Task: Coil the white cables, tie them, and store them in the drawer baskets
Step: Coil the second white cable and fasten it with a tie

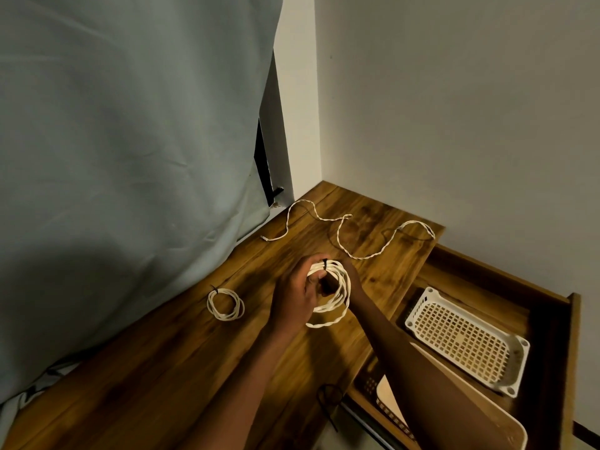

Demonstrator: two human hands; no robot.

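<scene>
Both hands hold one white coil (334,292) above the table's middle: left hand (293,295) pinches its near side, right hand (352,277), mostly hidden behind, w/ fingers closed on it. A black tie (324,265) crosses the top. The white basket (467,342) lies to the right, nearer the right hand. A tied coil (225,304) rests by the left edge; a loose cable (350,237) lies at the far edge.
</scene>
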